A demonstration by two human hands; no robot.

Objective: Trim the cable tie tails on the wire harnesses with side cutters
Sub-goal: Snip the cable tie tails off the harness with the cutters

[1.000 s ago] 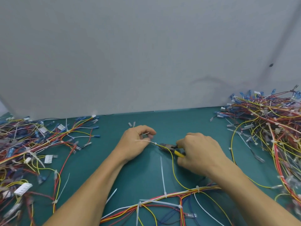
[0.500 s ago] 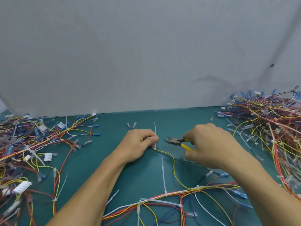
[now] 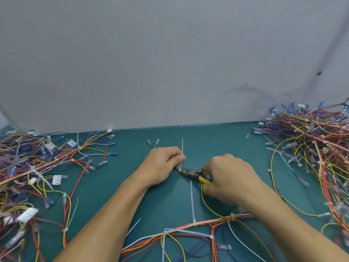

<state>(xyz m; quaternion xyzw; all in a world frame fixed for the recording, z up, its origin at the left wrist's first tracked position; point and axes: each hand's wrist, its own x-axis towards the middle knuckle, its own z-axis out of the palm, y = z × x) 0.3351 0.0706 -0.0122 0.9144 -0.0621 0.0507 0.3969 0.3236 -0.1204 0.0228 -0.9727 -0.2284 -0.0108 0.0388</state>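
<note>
Trimming station, head view. The left hand point(image 3: 162, 165) rests on the green mat point(image 3: 166, 203) with its fingers curled, pinching a thin yellow wire point(image 3: 206, 205) at the spot where a white cable tie tail point(image 3: 182, 148) rises almost upright past the thumb. The right hand point(image 3: 226, 178) is wrapped around the yellow handles of the side cutters point(image 3: 192, 173), which lie low over the mat at centre, between the two hands. The cutter nose points left and meets the base of the tail just beside the left thumb; whether the blades have closed on it cannot be told. The yellow wire curves from there toward the viewer and joins a wire harness point(image 3: 188, 226) of red, yellow and white leads stretched across the near edge, bound by several ties with long untrimmed tails. A pile of harnesses point(image 3: 37, 167) covers the mat at the left, and a second pile point(image 3: 311, 148) is heaped at the right. A grey panel point(image 3: 170, 63) stands behind the mat.
</note>
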